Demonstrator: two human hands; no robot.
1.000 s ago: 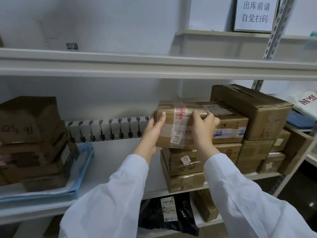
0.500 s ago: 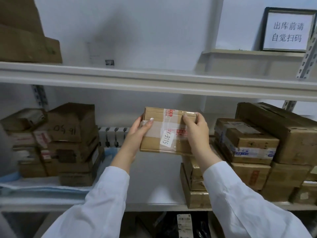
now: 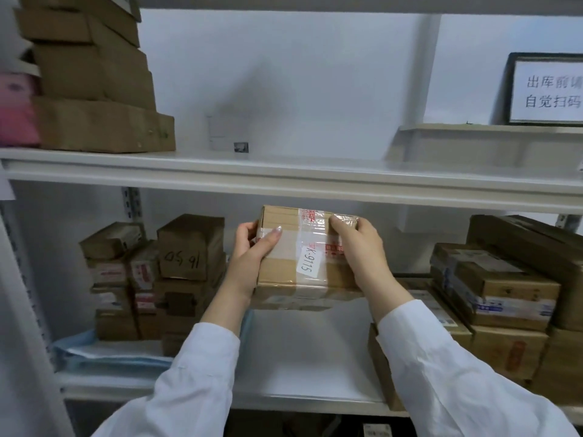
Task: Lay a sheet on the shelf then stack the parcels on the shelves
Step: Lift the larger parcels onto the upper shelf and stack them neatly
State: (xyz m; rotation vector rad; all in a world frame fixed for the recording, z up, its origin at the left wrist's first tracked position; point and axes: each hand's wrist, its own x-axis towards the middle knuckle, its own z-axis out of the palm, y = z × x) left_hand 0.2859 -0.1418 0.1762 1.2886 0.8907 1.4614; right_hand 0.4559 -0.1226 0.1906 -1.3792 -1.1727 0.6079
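Observation:
I hold a taped cardboard parcel (image 3: 307, 250) with a white label reading K-9115 in the air, just under the edge of the upper shelf (image 3: 284, 181). My left hand (image 3: 254, 250) grips its left end, thumb on the front face. My right hand (image 3: 356, 247) grips its right end, fingers curled over the top edge. Below lies the white middle shelf (image 3: 303, 357). A blue sheet (image 3: 104, 354) covers that shelf's left part under a stack of parcels (image 3: 157, 279).
More cardboard parcels (image 3: 498, 298) are stacked on the right of the middle shelf. Large boxes (image 3: 94, 89) and a pink package (image 3: 17, 111) sit on the upper shelf's left. A framed sign (image 3: 549, 89) stands on a ledge at the upper right.
Both hands lifted the K-9115 parcel off the right-hand stack and carried it leftward and upward. It now hangs over the bare middle of the shelf. My view has swung left and up.

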